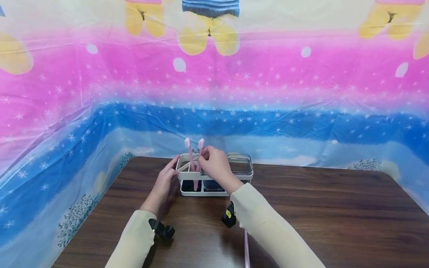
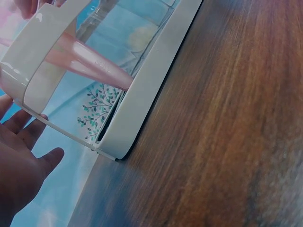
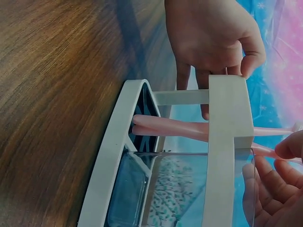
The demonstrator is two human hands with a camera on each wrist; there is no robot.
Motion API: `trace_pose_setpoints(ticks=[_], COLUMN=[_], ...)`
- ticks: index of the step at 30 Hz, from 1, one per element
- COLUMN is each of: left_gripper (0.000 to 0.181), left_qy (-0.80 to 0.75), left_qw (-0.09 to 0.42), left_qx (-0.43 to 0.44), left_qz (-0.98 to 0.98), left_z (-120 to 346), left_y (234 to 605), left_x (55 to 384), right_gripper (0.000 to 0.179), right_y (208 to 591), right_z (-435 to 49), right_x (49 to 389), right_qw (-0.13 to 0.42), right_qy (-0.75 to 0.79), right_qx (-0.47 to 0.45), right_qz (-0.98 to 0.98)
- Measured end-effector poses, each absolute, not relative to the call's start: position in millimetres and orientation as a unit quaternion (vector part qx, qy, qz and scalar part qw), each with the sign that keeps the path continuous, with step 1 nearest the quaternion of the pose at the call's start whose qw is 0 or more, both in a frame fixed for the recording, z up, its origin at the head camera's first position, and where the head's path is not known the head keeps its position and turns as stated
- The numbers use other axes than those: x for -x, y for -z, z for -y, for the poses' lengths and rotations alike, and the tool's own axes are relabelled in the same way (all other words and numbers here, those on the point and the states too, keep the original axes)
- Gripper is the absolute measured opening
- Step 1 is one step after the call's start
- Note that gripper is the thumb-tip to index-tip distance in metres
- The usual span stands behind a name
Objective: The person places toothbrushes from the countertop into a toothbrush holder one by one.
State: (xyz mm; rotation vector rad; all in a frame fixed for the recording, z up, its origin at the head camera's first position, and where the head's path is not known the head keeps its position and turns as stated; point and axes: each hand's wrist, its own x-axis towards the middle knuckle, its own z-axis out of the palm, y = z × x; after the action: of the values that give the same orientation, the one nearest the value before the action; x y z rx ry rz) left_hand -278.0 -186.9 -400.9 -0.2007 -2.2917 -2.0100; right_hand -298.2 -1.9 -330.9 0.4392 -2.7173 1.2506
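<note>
Where the loose pink stick (image 1: 246, 249) lies: on the brown surface (image 1: 318, 208), at five o'clock from the white holder (image 1: 187, 175); one end runs out of view.
Left hand (image 1: 163, 183): at nine o'clock, fingers extended and touching the holder's end, not curled round it.
White holder: two-tiered, probably light and rigid, so it might slide or tip under a sideways push; steady it by the end.
Right hand (image 1: 218, 163): above the holder's middle, thumb and fingers pinching the right toothbrush (image 1: 201, 143).
Right toothbrush: stands through the upper tier towards ten o'clock, foot on the lower tier; likely light, stiff and rather slick, best pinched on the handle just below the head, sparing the softer bristles.
Left toothbrush (image 1: 191, 160): just beside it, likely to handle alike; the feet look close together, so they could knock.
Patterned cloth (image 1: 285, 123): at twelve o'clock, beyond everything.
</note>
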Motion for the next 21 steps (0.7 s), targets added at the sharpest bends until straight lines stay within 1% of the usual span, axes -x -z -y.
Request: trace_pose_setpoints(ticks=[21], left_gripper=[0.063], left_qy=[0.656], left_qw=[0.048], left_qx=[0.066], left_qz=[0.75], left_z=[185.3], left_y=[401.8], left_x=[276.5], right_gripper=[0.02], right_y=[337.9], right_z=[0.9], right_x=[301.4], right_qw=[0.051], right_qy=[-0.42], right_qx=[-0.128], right_qz=[0.897])
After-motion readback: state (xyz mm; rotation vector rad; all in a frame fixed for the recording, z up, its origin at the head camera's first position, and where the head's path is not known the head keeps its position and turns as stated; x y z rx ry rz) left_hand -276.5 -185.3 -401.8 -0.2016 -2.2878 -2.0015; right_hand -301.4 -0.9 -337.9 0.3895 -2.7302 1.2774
